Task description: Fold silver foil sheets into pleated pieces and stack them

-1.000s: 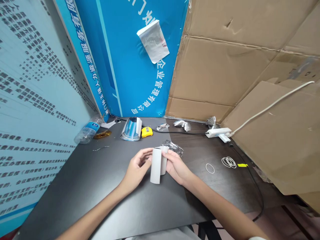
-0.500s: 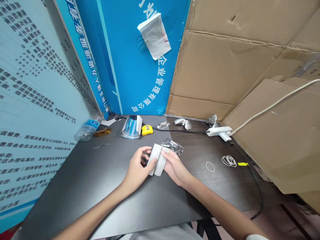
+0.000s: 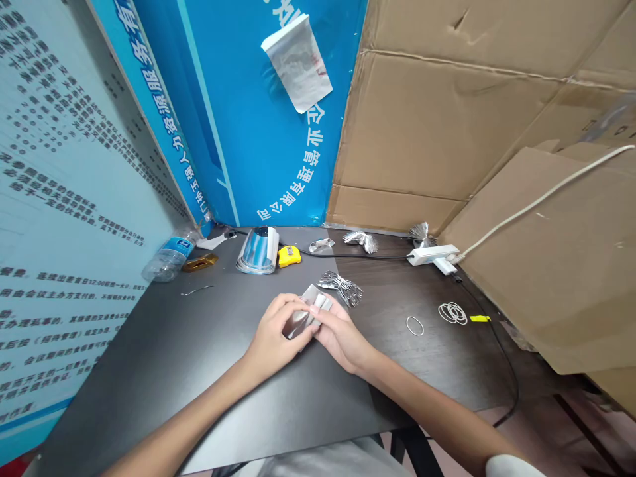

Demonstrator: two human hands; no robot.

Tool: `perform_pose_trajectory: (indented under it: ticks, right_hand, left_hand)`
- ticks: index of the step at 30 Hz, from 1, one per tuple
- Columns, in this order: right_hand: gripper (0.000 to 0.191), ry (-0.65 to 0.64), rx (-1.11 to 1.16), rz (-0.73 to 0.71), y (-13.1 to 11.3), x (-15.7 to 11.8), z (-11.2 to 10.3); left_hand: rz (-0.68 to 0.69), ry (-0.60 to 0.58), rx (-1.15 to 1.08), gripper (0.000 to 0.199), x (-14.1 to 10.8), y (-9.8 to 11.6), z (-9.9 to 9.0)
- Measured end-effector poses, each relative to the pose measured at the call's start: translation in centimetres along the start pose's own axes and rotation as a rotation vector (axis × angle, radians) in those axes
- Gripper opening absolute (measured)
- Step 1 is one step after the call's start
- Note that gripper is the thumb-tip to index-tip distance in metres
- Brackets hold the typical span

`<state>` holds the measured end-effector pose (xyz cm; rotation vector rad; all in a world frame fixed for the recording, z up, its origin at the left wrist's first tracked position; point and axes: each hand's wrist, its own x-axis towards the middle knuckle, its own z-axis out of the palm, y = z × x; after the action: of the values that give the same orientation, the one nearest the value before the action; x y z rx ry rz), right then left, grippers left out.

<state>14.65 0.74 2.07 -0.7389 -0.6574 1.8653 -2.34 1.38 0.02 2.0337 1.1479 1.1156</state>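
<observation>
The left hand (image 3: pixel 272 333) was curled closed around the lower end of a folded foil strip (image 3: pixel 312 306), its fingers (image 3: pixel 291 306) wrapped over the top, while the right hand (image 3: pixel 340 336) gripped the upper end with its fingers angled in from the other side. The strip sat between the two hands, just above the dark tabletop (image 3: pixel 149 371), and touched both. Its long axis appeared to run from lower left to upper right, with a shiny face (image 3: pixel 297 324) showing near the left palm. The fingers hid much of it, so its full length could not be told. Just beyond the right hand's fingertips lay a bunch of crimped foil strips (image 3: pixel 342 289), nearer that hand than the left. Farther up the table were a yellow tape measure (image 3: pixel 289 256) and a clear cup with a blue lining (image 3: pixel 257 250). A plastic water bottle (image 3: pixel 169 264) lay on its side toward the left corner. Off to the right were loose rubber bands (image 3: pixel 452 313), and a white power strip (image 3: pixel 426 255) stood near the cardboard sheets (image 3: pixel 397 119) lining the back of the table.
</observation>
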Motion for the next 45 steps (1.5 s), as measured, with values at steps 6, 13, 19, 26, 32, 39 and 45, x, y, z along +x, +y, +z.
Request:
perform_pose_trajectory:
  ticks: [6, 13, 19, 26, 32, 39, 45]
  right_hand:
    - [0.043, 0.041, -0.001, 0.002, 0.2, 0.4, -0.3]
    - [0.029, 0.036, -0.239, 0.002, 0.5, 0.9, -1.2]
    - [0.047, 0.047, -0.836, -0.214, -0.2, 0.4, -2.4]
    - [0.079, -0.249, -1.262, -0.31, -1.4, 0.1, -2.9]
    - [0.07, -0.14, -1.131, -0.389, -3.7, 0.2, -3.4]
    - [0.073, -0.201, -0.646, -0.343, -4.5, 1.9, -4.9]
    - [0.052, -0.127, -0.574, -0.249, -0.7, 1.9, -4.0]
  left_hand:
    - [0.079, -0.103, 0.002, 0.019, -0.1, 0.4, 0.0]
    - [-0.135, 0.021, 0.024, 0.048, 0.2, -0.4, -0.2]
    - [-0.207, -0.06, -0.097, 0.029, 0.5, 0.3, -0.5]
    - [-0.076, -0.072, -0.026, 0.028, 0.3, 0.1, -0.8]
    - [-0.242, 0.075, -0.226, 0.016, 1.0, 0.1, -1.8]
    - [-0.663, 0.17, -1.112, 0.035, 1.6, 0.9, -1.3]
    - [-0.7, 0.096, -1.282, 0.038, 0.0, 0.9, 1.5]
